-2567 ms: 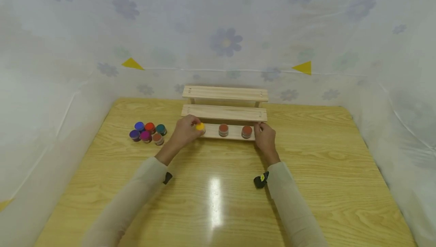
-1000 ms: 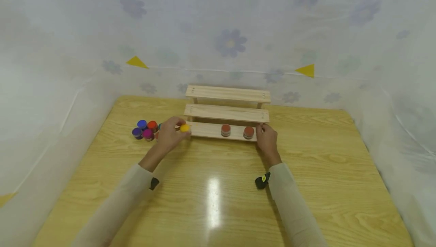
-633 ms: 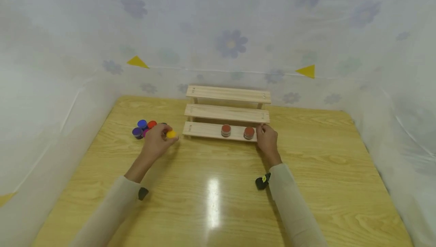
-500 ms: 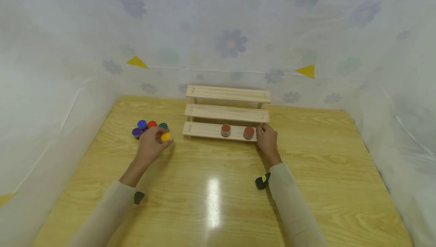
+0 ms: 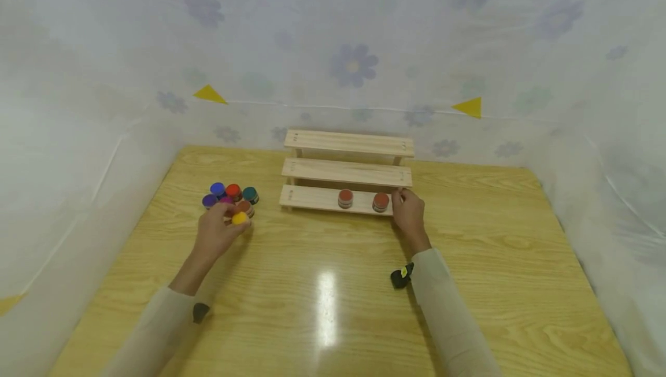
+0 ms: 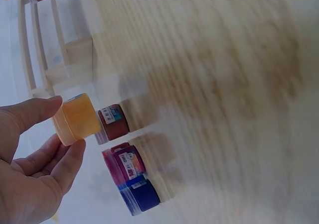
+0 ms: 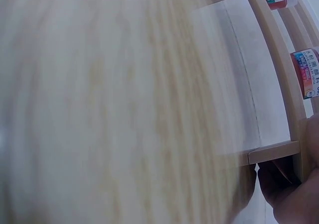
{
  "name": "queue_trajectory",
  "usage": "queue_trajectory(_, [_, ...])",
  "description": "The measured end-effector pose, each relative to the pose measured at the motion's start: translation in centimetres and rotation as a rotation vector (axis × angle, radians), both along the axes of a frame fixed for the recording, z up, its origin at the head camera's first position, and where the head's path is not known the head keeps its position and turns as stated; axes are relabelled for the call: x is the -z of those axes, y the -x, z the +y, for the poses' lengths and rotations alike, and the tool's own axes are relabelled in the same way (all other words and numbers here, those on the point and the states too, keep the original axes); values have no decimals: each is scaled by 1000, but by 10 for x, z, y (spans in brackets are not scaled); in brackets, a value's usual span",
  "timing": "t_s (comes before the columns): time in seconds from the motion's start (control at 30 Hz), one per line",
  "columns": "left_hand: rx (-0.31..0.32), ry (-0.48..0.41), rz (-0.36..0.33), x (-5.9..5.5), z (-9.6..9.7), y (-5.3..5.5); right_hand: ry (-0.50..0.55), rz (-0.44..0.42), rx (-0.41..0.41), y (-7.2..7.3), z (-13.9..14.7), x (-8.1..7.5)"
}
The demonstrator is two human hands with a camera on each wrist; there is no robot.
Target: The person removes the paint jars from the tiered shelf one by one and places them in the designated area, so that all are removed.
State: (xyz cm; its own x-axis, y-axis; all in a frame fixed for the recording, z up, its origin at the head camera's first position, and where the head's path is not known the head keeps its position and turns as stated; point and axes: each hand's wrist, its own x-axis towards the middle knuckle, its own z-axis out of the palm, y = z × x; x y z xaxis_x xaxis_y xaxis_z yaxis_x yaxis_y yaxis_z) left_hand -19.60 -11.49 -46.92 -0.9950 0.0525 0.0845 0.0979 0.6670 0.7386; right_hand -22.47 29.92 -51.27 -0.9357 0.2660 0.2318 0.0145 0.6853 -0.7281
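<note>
Between the thumb and fingers of my left hand (image 5: 212,236) is a yellow paint jar (image 5: 239,218), pinched above the table; the left wrist view shows the yellow jar (image 6: 79,118) tilted. Just beyond it stand several jars: brown (image 5: 245,209), teal (image 5: 251,194), red (image 5: 233,191), blue (image 5: 217,189), purple (image 5: 210,200) and a partly hidden magenta one (image 5: 226,199). My right hand (image 5: 409,213) grips the right end of the wooden rack's lowest shelf (image 5: 312,197). On that shelf sit two reddish-brown jars, one near the middle (image 5: 346,198), the other (image 5: 381,202) beside my right hand.
The rack's middle shelf (image 5: 346,172) and top shelf (image 5: 348,143) rise in steps toward the back. A flowered sheet (image 5: 354,65) hangs behind and around the wooden table (image 5: 494,250). Yellow triangles (image 5: 209,94) mark the back sheet.
My left hand has carried the yellow jar off the left part of the lowest shelf, leftward and nearer to me, beside the jar group. The right hand keeps its hold on the rack.
</note>
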Motion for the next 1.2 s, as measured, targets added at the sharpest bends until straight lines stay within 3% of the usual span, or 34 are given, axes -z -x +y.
queue_trajectory(0.23, [-31,45,-27,4,-6,-2,-5,9,2,0,0,-1])
queue_trajectory(0.43, [-54,115,-73,6,-7,4,7,19,4,0,-1,-1])
queue_trajectory(0.8, [-46,175,-79,13,-6,12,19,21,10,1,0,2])
queue_trajectory(1.2, [-42,186,-108,8,-9,12,20,20,13,1,-1,1])
